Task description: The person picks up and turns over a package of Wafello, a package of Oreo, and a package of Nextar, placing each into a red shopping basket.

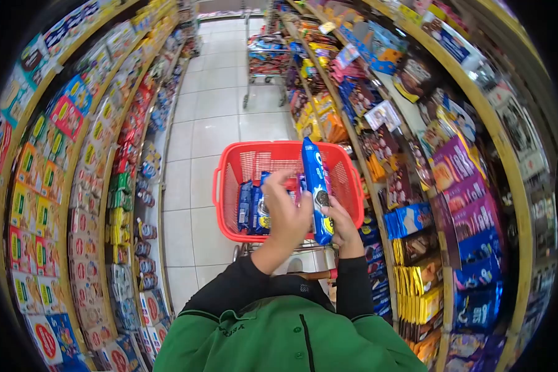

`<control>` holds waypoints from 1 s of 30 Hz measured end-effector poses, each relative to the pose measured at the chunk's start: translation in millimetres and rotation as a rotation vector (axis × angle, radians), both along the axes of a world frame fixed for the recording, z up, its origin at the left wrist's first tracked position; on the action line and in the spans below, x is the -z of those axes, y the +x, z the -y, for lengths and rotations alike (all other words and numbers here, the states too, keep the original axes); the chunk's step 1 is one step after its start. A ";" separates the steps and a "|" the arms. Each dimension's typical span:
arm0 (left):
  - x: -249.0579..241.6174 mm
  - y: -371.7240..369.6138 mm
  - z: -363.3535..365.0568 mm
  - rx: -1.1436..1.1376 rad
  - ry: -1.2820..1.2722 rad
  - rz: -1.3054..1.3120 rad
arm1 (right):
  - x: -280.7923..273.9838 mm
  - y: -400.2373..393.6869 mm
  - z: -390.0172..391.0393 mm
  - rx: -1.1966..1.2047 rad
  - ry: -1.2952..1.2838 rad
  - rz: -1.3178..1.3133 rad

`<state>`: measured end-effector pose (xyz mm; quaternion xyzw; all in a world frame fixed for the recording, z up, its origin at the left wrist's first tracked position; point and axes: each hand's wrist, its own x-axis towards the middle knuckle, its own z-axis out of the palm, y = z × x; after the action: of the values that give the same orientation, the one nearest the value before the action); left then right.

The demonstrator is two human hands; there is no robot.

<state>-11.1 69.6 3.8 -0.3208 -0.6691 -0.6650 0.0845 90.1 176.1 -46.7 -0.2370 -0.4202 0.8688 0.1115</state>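
Over a red basket (226, 230), my right hand (344, 226) holds a long blue cookie pack (317, 186) upright by its lower end. My left hand (286, 214) is just left of the pack, its fingers apart and slightly blurred, with nothing held in it. Several blue packs (245, 208) stand inside the basket on its left side, partly hidden behind my left hand. Something purple shows behind the long pack.
Shelves of boxed and bagged goods (34, 204) line the left side. On the right, shelves hold snack packs (418, 291). A loaded metal cart (268, 56) stands ahead on the tiled floor (208, 130). Wheels show under the basket.
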 end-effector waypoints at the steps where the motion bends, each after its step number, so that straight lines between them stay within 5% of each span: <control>1: 2.5 -1.1 -1.4 0.051 0.011 0.122 | -3.8 11.9 4.0 0.015 0.025 -0.030; 6: -10.8 9.8 -3.1 0.444 0.085 0.761 | -29.6 46.6 34.4 0.165 0.321 -0.115; 13: 3.5 14.3 -7.9 0.873 0.081 0.987 | -44.1 70.6 51.9 0.040 0.308 -0.196; 18: 3.3 13.8 -8.9 0.894 0.182 1.143 | -47.8 81.6 56.8 -0.019 0.046 -0.146; 30: 8.1 7.5 -11.4 0.844 0.134 1.176 | -36.3 76.5 55.6 -0.081 -0.053 -0.250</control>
<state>-3.7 81.0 -4.3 -0.1351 -0.3808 -0.7430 -0.5336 166.6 120.5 -10.4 -0.1127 -0.3893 0.9061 0.1215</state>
